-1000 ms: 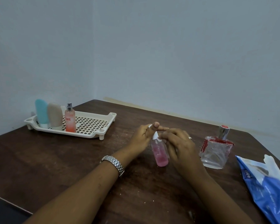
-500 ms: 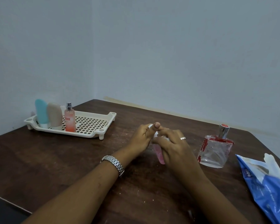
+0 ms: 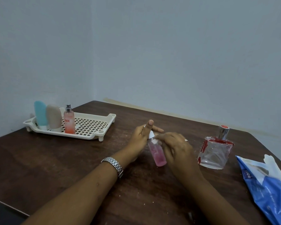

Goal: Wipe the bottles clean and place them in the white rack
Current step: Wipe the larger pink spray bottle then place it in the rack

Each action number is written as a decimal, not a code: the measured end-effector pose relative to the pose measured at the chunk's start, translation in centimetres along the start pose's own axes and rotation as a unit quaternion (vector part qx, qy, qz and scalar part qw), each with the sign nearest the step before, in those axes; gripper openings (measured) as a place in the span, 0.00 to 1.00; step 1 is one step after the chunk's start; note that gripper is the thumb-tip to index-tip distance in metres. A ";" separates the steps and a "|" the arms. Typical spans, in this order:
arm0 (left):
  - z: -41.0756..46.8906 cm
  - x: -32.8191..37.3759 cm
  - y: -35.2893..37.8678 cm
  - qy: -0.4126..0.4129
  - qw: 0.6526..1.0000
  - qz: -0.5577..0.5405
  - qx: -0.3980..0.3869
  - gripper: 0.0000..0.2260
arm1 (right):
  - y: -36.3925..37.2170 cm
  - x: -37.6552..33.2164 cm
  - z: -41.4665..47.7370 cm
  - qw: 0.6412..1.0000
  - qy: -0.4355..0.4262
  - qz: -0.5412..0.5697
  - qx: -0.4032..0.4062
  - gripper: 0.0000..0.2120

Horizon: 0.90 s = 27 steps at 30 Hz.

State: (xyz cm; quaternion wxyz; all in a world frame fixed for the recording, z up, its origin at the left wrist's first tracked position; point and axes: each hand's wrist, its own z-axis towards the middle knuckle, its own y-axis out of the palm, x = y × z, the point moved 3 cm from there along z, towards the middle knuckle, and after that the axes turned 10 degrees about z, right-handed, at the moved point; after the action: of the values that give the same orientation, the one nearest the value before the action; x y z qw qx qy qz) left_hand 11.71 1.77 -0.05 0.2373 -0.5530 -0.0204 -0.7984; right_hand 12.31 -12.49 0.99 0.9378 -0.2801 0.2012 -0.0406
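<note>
Near the table's (image 3: 71, 168) middle, the pink bottle (image 3: 157, 154) tilts between both hands. The left hand (image 3: 139, 138) curls round its white cap end, thumb raised; the right hand's (image 3: 177, 148) fingers clamp its upper body. A glass bottle (image 3: 215, 153) stands just right. Farther left, the white rack (image 3: 94, 125) holds three bottles.

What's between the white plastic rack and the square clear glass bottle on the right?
In the head view, the person's left hand and right hand, together holding a small pink bottle with a white cap.
</note>
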 end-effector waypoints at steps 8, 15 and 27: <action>0.1 -0.3 -0.4 -0.044 0.998 -0.030 0.024 0.25 | 0.5 0.8 -0.1 1.000 0.009 -0.001 -0.025 0.10; 0.1 -0.3 -0.3 -0.058 0.998 -0.017 0.032 0.25 | 0.7 0.1 0.0 0.999 -0.032 -0.003 -0.032 0.12; 0.1 -0.7 -0.6 -0.111 0.993 -0.020 0.026 0.25 | 1.5 -0.2 0.1 0.997 -0.045 0.020 -0.066 0.13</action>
State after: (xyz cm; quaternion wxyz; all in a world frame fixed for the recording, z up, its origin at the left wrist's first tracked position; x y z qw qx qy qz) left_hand 11.80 2.60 -0.52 0.2312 -0.6311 -0.0782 -0.7363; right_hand 12.10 -11.16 0.39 0.9261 -0.3387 0.1663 0.0037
